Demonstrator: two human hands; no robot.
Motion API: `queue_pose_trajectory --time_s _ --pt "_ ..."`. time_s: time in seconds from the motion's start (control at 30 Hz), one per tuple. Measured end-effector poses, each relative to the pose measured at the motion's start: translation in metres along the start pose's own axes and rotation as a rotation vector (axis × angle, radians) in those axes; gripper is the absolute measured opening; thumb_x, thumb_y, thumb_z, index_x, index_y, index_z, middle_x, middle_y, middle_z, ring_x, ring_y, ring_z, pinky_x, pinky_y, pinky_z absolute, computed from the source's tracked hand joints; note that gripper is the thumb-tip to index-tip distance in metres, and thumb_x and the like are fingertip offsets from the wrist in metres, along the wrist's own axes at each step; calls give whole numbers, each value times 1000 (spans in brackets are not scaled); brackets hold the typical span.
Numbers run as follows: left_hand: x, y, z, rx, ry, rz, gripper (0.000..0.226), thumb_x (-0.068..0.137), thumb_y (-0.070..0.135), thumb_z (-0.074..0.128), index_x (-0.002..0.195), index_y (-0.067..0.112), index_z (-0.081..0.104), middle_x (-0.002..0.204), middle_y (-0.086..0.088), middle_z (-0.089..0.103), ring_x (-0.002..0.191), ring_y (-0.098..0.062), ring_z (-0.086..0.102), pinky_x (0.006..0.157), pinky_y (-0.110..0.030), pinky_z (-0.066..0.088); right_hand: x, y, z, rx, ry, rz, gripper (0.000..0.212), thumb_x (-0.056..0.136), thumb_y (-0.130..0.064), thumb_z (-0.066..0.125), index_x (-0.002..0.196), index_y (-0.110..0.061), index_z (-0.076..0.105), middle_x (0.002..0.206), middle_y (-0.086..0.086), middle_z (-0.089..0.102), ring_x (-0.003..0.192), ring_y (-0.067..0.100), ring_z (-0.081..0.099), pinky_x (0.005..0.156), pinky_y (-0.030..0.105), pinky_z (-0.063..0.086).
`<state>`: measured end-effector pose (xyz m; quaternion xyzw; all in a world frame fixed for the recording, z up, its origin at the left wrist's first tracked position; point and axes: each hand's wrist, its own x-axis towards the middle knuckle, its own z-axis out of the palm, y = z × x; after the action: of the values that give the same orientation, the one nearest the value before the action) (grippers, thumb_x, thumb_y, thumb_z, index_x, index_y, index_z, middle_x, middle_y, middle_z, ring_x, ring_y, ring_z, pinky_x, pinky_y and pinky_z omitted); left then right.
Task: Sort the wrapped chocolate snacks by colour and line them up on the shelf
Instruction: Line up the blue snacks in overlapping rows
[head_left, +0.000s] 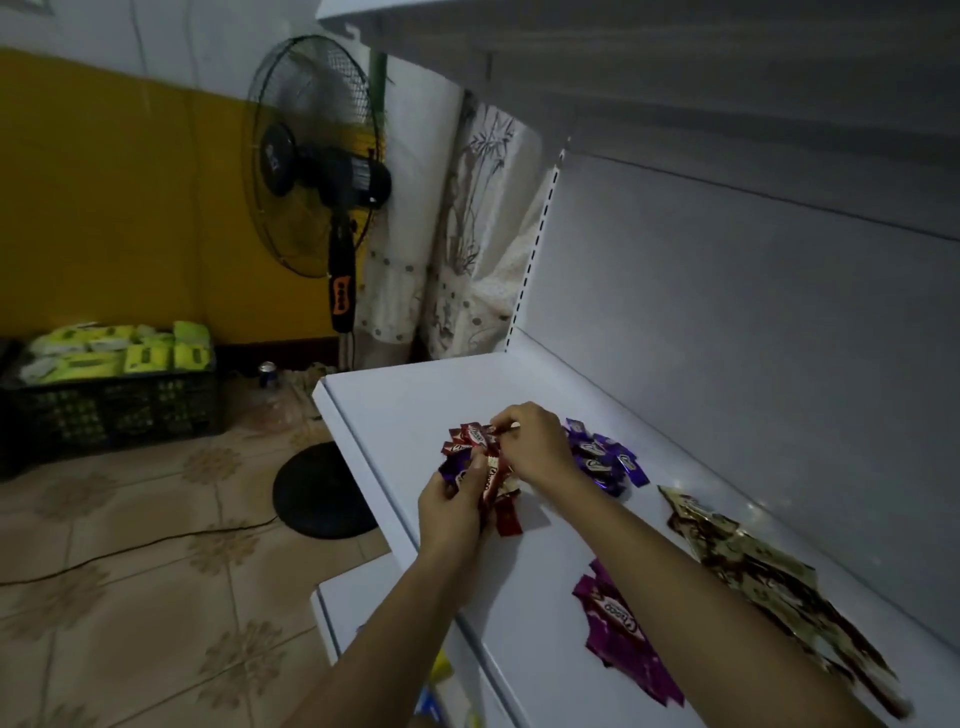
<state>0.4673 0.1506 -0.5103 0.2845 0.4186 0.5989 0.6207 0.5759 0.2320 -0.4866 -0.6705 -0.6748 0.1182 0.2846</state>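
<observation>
Several small wrapped snacks sit bunched in the left hand (449, 506), whose fingers curl round a mixed bundle (488, 480) of red-and-white and purple wrappers; the one facing up reads "Choco". Just beyond it the right hand (535, 444) has thumb and forefinger closed in a pinch on the end of a red snack (487, 435), its other fingers bent over. Under and ahead of the left hand lie more red snacks (464, 442), loose on the white shelf (405, 395), and one lies just beside its knuckles, toward the right forearm. Past the right hand, on its far side, a heap of purple snacks (608, 460) rests near the shelf's back panel; their labels are too small to read. Nearer the right forearm a flattened purple bag (623, 634) shows "Choco", and outside that arm lies a crumpled gold-and-brown bag (753, 571). Beyond the left hand, off the shelf, stand a black pedestal fan (317, 171), a black crate (114, 410) of green packets (124, 353) and a can (268, 374) on the tiled floor.
</observation>
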Motion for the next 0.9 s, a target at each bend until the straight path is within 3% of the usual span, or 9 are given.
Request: queue_pose_trajectory --time_s 0.1,0.23,0.33,0.4,0.43,0.67,0.8,0.9 --pt "8 -7 -6 -12 -37 46 13 94 31 57 99 24 66 78 9 74 68 2 67 54 -11 48 9 7 7 -21 -153 18 39 79 5 54 103 -20 72 108 0 70 101 17 63 86 29 51" --pt "14 -14 -9 -29 -76 76 11 93 31 57 97 28 66 79 12 74 71 2 68 59 -11 51 3 4 -1 139 -87 7 35 85 2 46 103 -16 70 108 2 69 103 17 62 91 39 52" --pt "15 -13 -9 -29 -79 61 21 93 33 55 108 22 66 94 4 74 82 -7 68 71 -19 53 -18 -6 -10 338 -71 11 20 91 -29 55 92 -18 71 90 -5 71 86 7 64 81 31 53" --pt "15 -12 -9 -56 -94 54 26 95 31 53 114 17 65 104 -4 72 93 -15 67 82 -28 54 -39 -13 -13 414 -117 31 35 80 -55 61 83 -21 70 76 -10 69 72 1 62 71 25 50" --pt "14 -11 -9 -81 -100 45 25 96 30 52 113 17 65 105 -5 72 97 -17 67 84 -31 54 -49 -16 -12 413 -140 35 37 76 -58 63 84 -22 70 76 -10 69 72 2 62 69 23 50" --pt "6 -7 -10 -217 -107 -22 25 97 30 52 108 15 67 106 -9 73 99 -22 69 86 -38 54 -70 -17 -6 459 -72 55 19 85 -26 68 101 -17 68 94 -1 69 88 13 65 78 27 52" --pt "6 -7 -8 -153 -136 -22 23 95 31 54 105 14 67 94 -4 75 86 -16 72 66 -26 56 -66 -13 -7 539 92 229 14 83 -14 70 97 -11 66 84 -1 65 84 18 64 80 35 55" --pt "6 -7 -8 -147 -130 -47 23 94 23 57 111 9 65 105 -11 73 98 -26 69 81 -36 57 -66 -14 -5 633 165 302 11 82 -10 70 92 -12 65 79 -1 65 79 18 63 78 35 55"
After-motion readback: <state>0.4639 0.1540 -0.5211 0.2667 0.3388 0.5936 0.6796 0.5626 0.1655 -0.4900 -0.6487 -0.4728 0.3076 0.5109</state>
